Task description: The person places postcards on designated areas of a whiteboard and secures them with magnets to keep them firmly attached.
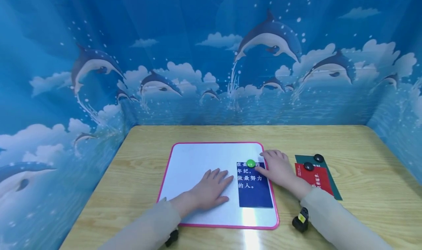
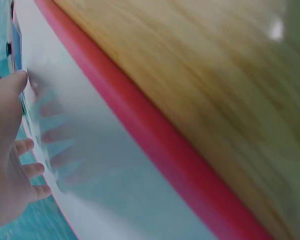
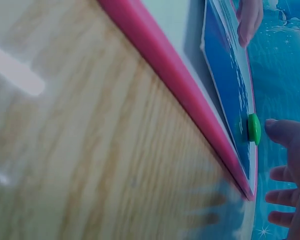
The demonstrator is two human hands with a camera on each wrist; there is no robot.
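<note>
While flattening the whiteboard (image 1: 197, 162) with spread left hand (image 1: 211, 191), rested open right hand (image 1: 278, 167) beside green magnet (image 1: 251, 163), pinning blue card (image 1: 255, 191); likely next, another card.

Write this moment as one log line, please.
left hand: flat on whiteboard | right hand: beside green magnet | magnet: on blue card

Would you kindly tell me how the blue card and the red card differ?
The blue card lies on the whiteboard, pinned by a green magnet; the red card lies on the wooden table, atop a dark green card, under a black magnet. The blue looks larger. Both carry white text.
</note>
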